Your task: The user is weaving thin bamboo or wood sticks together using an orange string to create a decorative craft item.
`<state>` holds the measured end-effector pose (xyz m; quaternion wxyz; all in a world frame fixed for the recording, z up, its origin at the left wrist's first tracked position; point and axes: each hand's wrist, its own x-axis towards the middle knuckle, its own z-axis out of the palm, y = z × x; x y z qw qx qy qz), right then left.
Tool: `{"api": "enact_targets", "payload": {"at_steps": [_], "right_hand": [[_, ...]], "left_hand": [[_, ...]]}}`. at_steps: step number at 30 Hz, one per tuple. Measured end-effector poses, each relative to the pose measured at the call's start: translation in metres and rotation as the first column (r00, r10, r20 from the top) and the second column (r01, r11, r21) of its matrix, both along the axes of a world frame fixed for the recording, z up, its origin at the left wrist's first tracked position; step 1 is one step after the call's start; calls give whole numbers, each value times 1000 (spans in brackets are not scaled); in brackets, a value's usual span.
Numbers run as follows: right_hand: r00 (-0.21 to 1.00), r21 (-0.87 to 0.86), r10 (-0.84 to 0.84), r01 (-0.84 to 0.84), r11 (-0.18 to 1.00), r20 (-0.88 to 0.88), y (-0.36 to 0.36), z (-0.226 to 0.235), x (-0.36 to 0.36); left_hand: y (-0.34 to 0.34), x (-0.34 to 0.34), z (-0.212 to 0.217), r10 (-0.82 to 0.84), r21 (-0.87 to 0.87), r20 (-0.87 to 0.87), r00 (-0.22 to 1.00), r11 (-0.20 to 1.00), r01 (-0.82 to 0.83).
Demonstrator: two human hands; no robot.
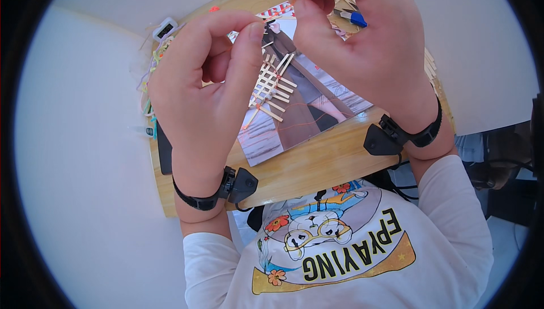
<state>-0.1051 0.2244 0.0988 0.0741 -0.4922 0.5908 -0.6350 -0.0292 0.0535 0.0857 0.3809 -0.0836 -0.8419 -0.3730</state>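
Note:
My left hand [207,77] and my right hand [368,37] are raised above the table, thumb and forefinger pinched on each. A thin orange thread [277,15] appears to run between the two pinches; its ends are hidden in my fingers. Below them, a lattice of narrow pale wooden strips [272,85] lies on a glossy printed sheet [263,149]. Orange thread is knotted around several of its crossings, and a loose strand curves over the sheet to the right.
A wooden table [306,164] carries everything. Coloured cords [148,85] and a small white device [165,29] line its left edge, with a dark flat object [164,149] nearer me. A blue-ended tool [357,19] lies behind my right hand; pale sticks [429,64] are at right.

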Motion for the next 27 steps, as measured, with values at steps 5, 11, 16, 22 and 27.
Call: {"api": "enact_targets", "payload": {"at_steps": [5, 11, 16, 22, 27], "right_hand": [[1000, 8, -2, 2, 1000, -7, -2, 0, -4], [1000, 22, -1, 2, 1000, -20, 2, 1, -5], [1000, 33, 4, -3, 999, -26, 9, -1, 6], [1000, 43, 1, 1, 999, -32, 0, 1, 2], [999, 54, -1, 3, 999, -37, -10, 1, 0]], "left_hand": [[-1, 0, -2, -15, 24, -5, 1000, 1000, 15], [-3, 0, 0, 11, 26, -31, 999, 1000, -10], [-3, -1, 1, 60, 5, -48, 997, 998, -59], [0, -2, 2, 69, -61, -99, 993, 995, -75], [3, 0, 2, 58, -63, -88, 994, 996, -64]]}}
